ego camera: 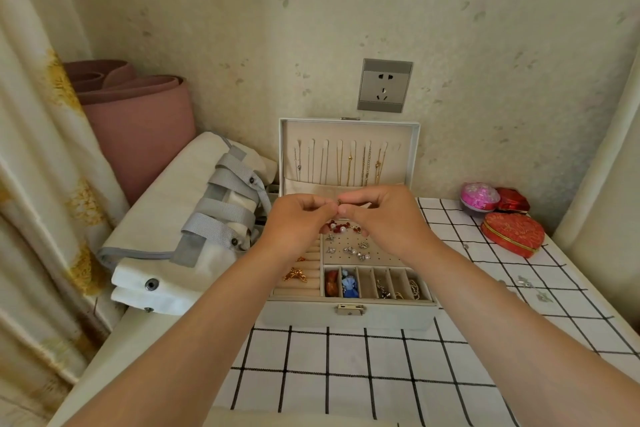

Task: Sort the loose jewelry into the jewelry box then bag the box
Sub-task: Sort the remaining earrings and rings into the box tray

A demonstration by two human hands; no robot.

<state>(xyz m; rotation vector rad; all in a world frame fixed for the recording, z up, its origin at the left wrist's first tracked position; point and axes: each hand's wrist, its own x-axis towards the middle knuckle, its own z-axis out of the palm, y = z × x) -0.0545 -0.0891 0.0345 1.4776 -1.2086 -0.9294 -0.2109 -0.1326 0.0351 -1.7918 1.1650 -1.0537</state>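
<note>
An open white jewelry box (pixel 349 317) stands on the checked tablecloth, its lid (pixel 414 149) upright with several necklaces hanging inside. Earrings lie on the perforated panel (pixel 349 250), and small pieces fill the front compartments. Above the box, my left hand (pixel 301 218) and my right hand (pixel 381 215) meet, both pinching one small piece of jewelry (pixel 340 203) between the fingertips. Loose silver jewelry (pixel 526 284) lies on the cloth to the right. A white canvas bag (pixel 166 218) with grey straps lies left of the box.
A red heart-shaped box (pixel 512 234), a smaller red box (pixel 512 199) and a pink round case (pixel 479 196) sit at the back right. A rolled pink mat (pixel 138 107) leans in the left corner beside a curtain. A wall socket (pixel 384 85) is above the lid.
</note>
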